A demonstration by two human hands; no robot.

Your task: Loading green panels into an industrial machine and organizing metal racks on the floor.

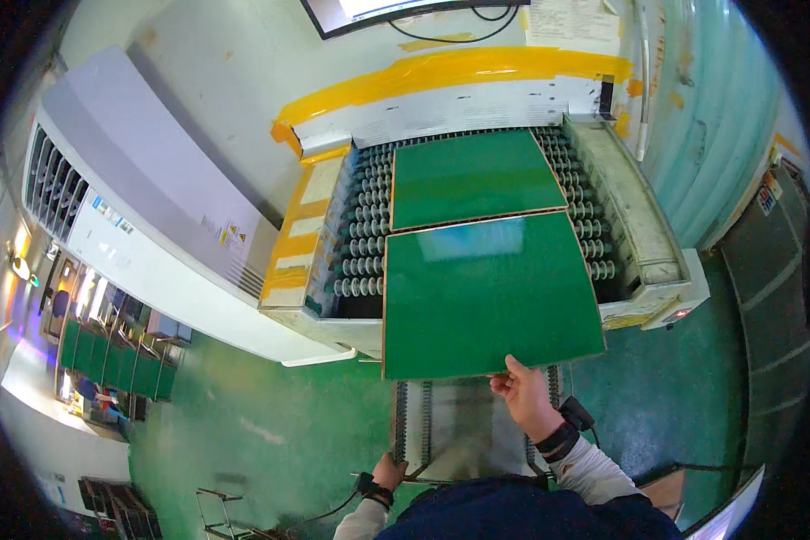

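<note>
Rollers sit under a big green board, and its near edge sticks out past the white machine, where the right hand grips it with the thumb on top. Another green board lies just behind it. The left hand is down low by a metal rack, but I cannot tell if it holds on.

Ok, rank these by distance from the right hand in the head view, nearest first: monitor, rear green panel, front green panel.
From the right hand:
1. Front green panel: at the hand, its near edge under the thumb.
2. Rear green panel: just beyond the front one.
3. Monitor: farthest, at the view's top edge, partly cut off.
</note>
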